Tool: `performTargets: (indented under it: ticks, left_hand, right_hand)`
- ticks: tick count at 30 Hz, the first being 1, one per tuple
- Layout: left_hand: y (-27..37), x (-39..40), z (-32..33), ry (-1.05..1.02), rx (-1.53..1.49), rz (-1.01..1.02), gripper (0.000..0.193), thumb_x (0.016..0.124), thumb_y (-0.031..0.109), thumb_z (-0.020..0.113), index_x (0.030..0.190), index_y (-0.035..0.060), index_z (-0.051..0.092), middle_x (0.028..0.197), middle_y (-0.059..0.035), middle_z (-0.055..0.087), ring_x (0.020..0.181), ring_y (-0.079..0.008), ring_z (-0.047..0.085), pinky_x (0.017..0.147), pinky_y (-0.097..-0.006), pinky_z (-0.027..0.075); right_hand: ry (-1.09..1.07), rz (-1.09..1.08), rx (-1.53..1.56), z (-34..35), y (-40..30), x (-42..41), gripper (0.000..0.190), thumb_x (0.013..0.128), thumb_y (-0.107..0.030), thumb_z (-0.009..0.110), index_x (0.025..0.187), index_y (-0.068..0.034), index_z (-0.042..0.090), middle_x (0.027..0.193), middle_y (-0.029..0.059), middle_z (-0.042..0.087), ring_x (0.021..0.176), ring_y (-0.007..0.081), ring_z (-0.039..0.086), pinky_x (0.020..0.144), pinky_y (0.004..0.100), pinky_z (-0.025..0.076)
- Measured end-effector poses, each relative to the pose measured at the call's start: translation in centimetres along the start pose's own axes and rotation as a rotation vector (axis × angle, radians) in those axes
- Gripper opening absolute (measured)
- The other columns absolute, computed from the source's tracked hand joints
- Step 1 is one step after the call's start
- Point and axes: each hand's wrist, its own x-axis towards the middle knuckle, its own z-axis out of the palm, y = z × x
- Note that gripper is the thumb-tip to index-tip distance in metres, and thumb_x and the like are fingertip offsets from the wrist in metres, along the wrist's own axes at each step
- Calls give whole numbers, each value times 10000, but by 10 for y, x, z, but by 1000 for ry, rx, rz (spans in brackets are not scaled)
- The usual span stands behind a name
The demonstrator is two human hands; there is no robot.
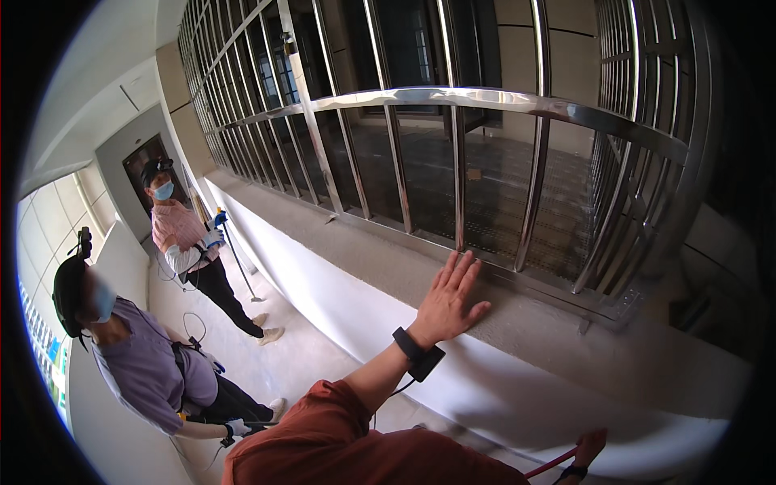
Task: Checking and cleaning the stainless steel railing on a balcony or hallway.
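My left hand [450, 303] is stretched out over the rough concrete ledge [364, 242], back up and fingers slightly apart. Its fingertips are at the foot of a stainless-steel bar [458, 182] in the window grille; whether they press on the ledge or the bottom rail I cannot tell. A black band with a small box [425, 362] and a cable sits on that wrist. Low at the right, my right hand [593, 445] is closed around a red pole [553, 462], whose lower part is out of view.
One person [182, 236] in a pink striped shirt holds a long-handled scraper-like tool [239, 260]. Closer stands another person [157, 370] in a purple top, gripping a dark pole. The white wall [303, 264] runs below the ledge. A dark door [145, 163] is behind them.
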Motion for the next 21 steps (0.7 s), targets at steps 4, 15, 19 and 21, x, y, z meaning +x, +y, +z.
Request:
performTargets:
  ticks: [4,15,19,21]
  left_hand:
    - [-1,0,0,-1,7,-7,739,890,428,590,1444,11,332,1539,-198,237,1441,-383,170,1124,-480,243]
    - [-1,0,0,-10,27,-5,775,887,437,602,1468,27,293,1541,-184,239,1441,-390,165,1144,-468,222]
    - [-1,0,0,-12,23,-9,776,886,436,604,1466,24,295,1540,-190,239,1441,-391,164,1149,-464,216]
    - [-2,0,0,-8,22,-3,775,885,437,604,1465,23,297,1539,-193,239,1441,-391,164,1150,-463,215]
  right_hand:
    - [-19,3,12,4,-11,-1,153,781,-23,492,921,-83,473,591,-1,438,442,113,436,385,262,341]
    - [-19,-14,-42,7,-24,-6,128,779,-15,489,863,-101,445,583,-1,427,436,113,436,379,260,336]
    - [-12,-8,-35,4,-16,-3,106,803,-20,481,865,-97,441,579,1,423,429,115,433,377,262,341]
    - [-14,-3,-29,3,-12,-2,97,812,-22,476,867,-94,441,577,2,422,427,115,433,376,263,342]
